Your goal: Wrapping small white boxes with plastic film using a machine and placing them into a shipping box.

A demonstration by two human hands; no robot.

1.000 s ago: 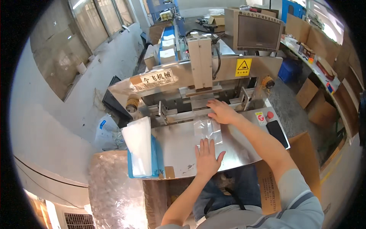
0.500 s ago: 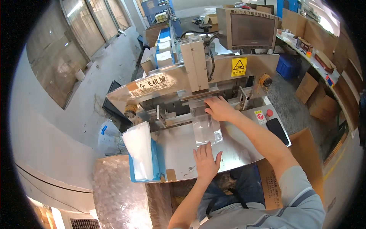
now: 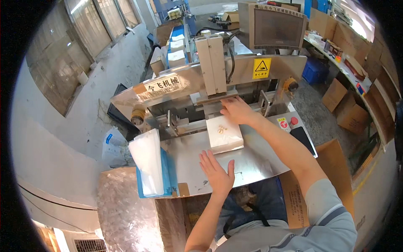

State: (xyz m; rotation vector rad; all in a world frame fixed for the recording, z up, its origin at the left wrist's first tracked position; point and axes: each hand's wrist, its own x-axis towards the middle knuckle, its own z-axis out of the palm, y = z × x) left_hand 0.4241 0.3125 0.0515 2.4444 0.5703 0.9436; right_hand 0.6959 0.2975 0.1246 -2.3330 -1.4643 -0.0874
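On the steel table top, a white block-shaped pack [image 3: 224,133] with small gold print lies in front of the machine's opening, its near face shiny as if under clear film. My left hand [image 3: 218,173] is just short of the pack's near side, fingers spread and palm toward it, holding nothing. My right hand [image 3: 238,111] reaches over the far right corner of the pack, at the machine's metal bar [image 3: 216,99]. Its fingers point left, apart from the thumb; the fingertips are partly hidden against the machine.
A blue tray [image 3: 168,176] with white sheets or bags [image 3: 147,164] stands at the table's left. A red button [image 3: 294,121] and a phone-like black slab [image 3: 303,140] sit at the right. White packs [image 3: 176,58] rest on the blue conveyor behind. Cardboard [image 3: 317,185] borders my right side.
A white pack now lies where only a flat clear bag was before. My left hand has drawn back slightly toward me, and my right hand has shifted a little left and away from me.
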